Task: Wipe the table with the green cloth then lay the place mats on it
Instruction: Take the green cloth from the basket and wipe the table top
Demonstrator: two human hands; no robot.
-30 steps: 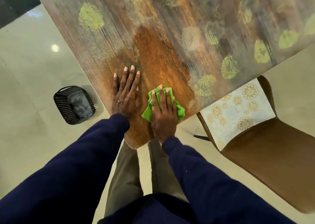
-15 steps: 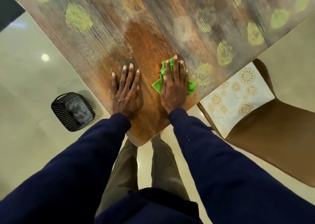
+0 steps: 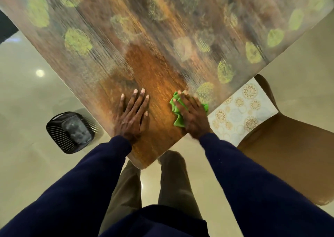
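One limp, probably light green cloth (image 3: 178, 119), best pressed palm-down, bunches under the right hand (image 3: 193, 118), fingers straight; the left hand (image 3: 132, 115) lies spread on the table (image 3: 162, 38).

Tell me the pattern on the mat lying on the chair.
The place mat is white with gold floral medallions; head view shows it.
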